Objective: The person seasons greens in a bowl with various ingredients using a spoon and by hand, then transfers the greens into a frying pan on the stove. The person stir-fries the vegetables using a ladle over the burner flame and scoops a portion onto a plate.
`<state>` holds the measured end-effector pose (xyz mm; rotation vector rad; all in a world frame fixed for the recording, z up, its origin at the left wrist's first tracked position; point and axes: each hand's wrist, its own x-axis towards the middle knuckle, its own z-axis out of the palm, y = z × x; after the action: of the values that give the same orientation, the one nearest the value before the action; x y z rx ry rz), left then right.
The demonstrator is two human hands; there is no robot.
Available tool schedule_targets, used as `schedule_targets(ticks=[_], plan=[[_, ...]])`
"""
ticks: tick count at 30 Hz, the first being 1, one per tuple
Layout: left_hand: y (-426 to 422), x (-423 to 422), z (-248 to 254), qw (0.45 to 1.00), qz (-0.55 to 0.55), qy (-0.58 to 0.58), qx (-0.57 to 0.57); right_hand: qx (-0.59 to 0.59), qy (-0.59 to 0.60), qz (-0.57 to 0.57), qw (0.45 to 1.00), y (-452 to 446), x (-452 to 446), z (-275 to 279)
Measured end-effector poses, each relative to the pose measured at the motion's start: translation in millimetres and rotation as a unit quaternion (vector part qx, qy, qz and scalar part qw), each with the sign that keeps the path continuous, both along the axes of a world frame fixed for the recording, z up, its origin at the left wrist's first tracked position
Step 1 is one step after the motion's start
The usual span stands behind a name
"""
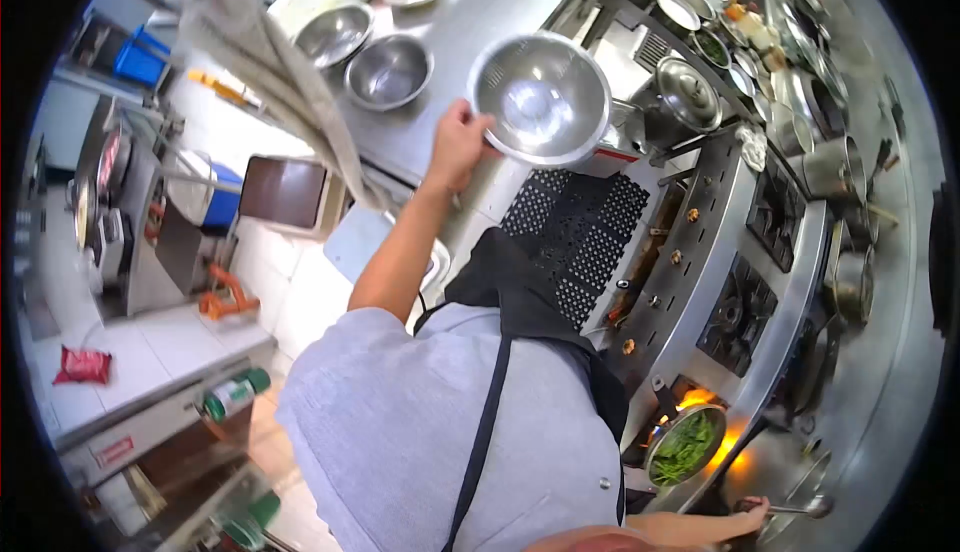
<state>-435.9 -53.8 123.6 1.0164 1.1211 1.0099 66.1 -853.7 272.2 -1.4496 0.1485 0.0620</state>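
My left hand [459,149] grips the rim of a large metal bowl [541,100], which looks perforated near its edge and has nothing visible in it. At the lower right my right hand [755,515] is closed around the handle of a metal ladle [818,506]. Beside that hand a round metal pan or lid [806,484] is partly in view. Green leaves [684,449] lie in a pan [716,419] on the stove, with orange flames around it. My left hand is far from this pan, out over the floor side.
Two metal bowls [389,72] [335,34] sit on the steel counter [440,27]. A cloth [262,62] hangs at its left. The stove [690,282] has several burners, with pots and a lidded pot [688,93] behind. A black mat [575,235] covers part of the floor.
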Motion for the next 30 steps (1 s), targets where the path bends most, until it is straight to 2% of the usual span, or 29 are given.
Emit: schedule_targets(ticks=[1, 2, 6, 8, 10, 11, 12, 14, 15, 16, 17, 18, 19, 20, 21, 22, 24, 26, 27, 28, 29, 30], plan=[[-2, -13, 13, 0.996, 0.049, -0.075, -0.011, -0.042, -0.019, -0.058, 0.997, 21, -5, -5], [0, -24, 28, 0.991, 0.098, -0.095, 0.003, -0.058, -0.027, -0.073, 0.995, 35, -5, -11], [56, -84, -3, 0.951, 0.269, -0.153, 0.022, -0.099, -0.049, -0.083, 0.990, 67, 9, -34], [89, -99, -7, 0.915, 0.338, -0.204, 0.081, -0.117, -0.057, -0.088, 0.988, 78, 10, -41], [116, -105, -7, 0.909, 0.350, -0.221, 0.054, -0.121, -0.043, -0.077, 0.989, 69, 17, -45], [122, -102, -8, 0.900, 0.366, -0.234, 0.025, -0.126, 0.009, -0.096, 0.987, 22, 49, -63], [119, -94, -10, 0.908, 0.350, -0.230, 0.020, -0.091, 0.057, -0.073, 0.992, 14, 44, -58], [98, -57, -17, 0.977, 0.194, -0.084, 0.009, -0.184, 0.020, -0.065, 0.981, 50, -5, -40], [89, -46, -40, 0.993, 0.097, -0.048, 0.045, -0.182, -0.015, -0.045, 0.982, 47, -21, -46], [72, -16, -47, 0.998, 0.048, -0.015, 0.049, -0.129, -0.053, -0.075, 0.987, 60, -51, -52], [57, 11, -74, 0.997, -0.018, -0.021, 0.072, -0.077, -0.094, -0.101, 0.987, 74, -80, -57], [39, 48, -78, 0.995, -0.093, -0.027, 0.023, -0.099, -0.086, -0.162, 0.978, 110, -104, -39], [15, 75, -94, 0.983, -0.181, 0.020, 0.017, -0.118, -0.075, -0.223, 0.965, 143, -128, -20], [-15, 105, -97, 0.955, -0.285, 0.077, 0.034, -0.089, -0.140, -0.196, 0.967, 123, -136, -27], [-45, 142, -107, 0.914, -0.392, 0.105, 0.020, -0.053, -0.099, -0.212, 0.971, 142, -164, -5], [-76, 155, -116, 0.868, -0.475, 0.140, 0.010, -0.019, -0.113, -0.181, 0.977, 135, -183, 1], [-146, 200, -122, 0.760, -0.628, 0.133, 0.099, 0.043, -0.098, -0.148, 0.983, 140, -225, 4], [-198, 226, -112, 0.659, -0.720, 0.101, 0.192, -0.106, -0.077, -0.198, 0.971, 166, -283, -12], [-222, 247, -113, 0.635, -0.736, 0.094, 0.212, -0.152, -0.018, -0.244, 0.958, 179, -306, -28], [-248, 268, -115, 0.614, -0.750, 0.085, 0.231, -0.145, 0.001, -0.260, 0.954, 189, -325, -49], [-271, 285, -107, 0.610, -0.754, 0.069, 0.235, -0.104, 0.001, -0.250, 0.963, 190, -346, -86], [-291, 303, -100, 0.607, -0.757, 0.054, 0.238, -0.117, 0.034, -0.264, 0.957, 202, -363, -121]])
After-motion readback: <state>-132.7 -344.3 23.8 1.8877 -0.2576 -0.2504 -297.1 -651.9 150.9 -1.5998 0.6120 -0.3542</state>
